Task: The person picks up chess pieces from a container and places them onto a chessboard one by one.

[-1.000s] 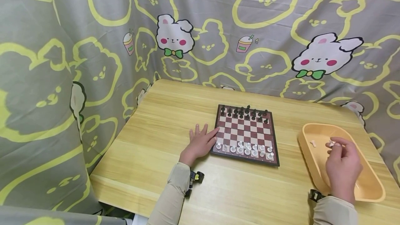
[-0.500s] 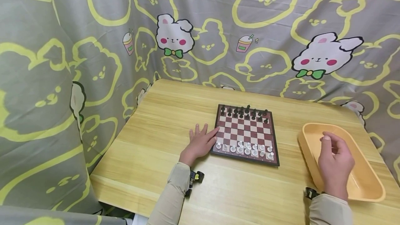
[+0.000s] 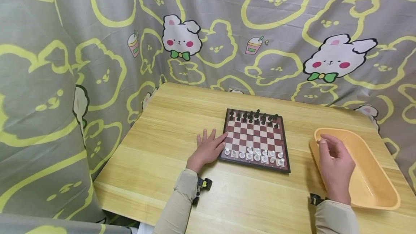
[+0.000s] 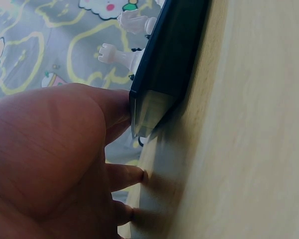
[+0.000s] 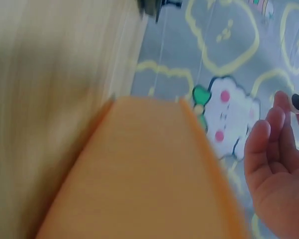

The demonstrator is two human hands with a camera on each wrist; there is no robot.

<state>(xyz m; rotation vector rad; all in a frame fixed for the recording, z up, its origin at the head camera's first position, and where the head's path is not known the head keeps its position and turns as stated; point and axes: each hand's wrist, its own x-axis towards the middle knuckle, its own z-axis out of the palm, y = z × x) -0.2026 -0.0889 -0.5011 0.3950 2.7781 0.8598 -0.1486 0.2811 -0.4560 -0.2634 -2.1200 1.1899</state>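
A folding chessboard (image 3: 253,136) lies on the wooden table with black pieces (image 3: 256,115) lined up at its far side and white pieces (image 3: 257,157) at its near side. My left hand (image 3: 208,151) rests on the table, fingers spread, thumb touching the board's left edge. In the left wrist view, a white rook (image 4: 120,57) and a white knight (image 4: 137,22) stand near that corner. My right hand (image 3: 338,169) pinches a white chess piece (image 5: 293,103) with a dark base, over the tray's left rim. Its kind is mostly hidden by the fingers.
An orange plastic tray (image 3: 383,190) stands to the right of the board. Bare wooden tabletop (image 3: 247,198) lies between me and the board. A grey curtain (image 3: 227,10) with rabbit drawings hangs behind and to the left of the table.
My right hand has moved left from the middle of the tray to its left rim, holding the white chess piece. My left hand and the board have stayed in place.
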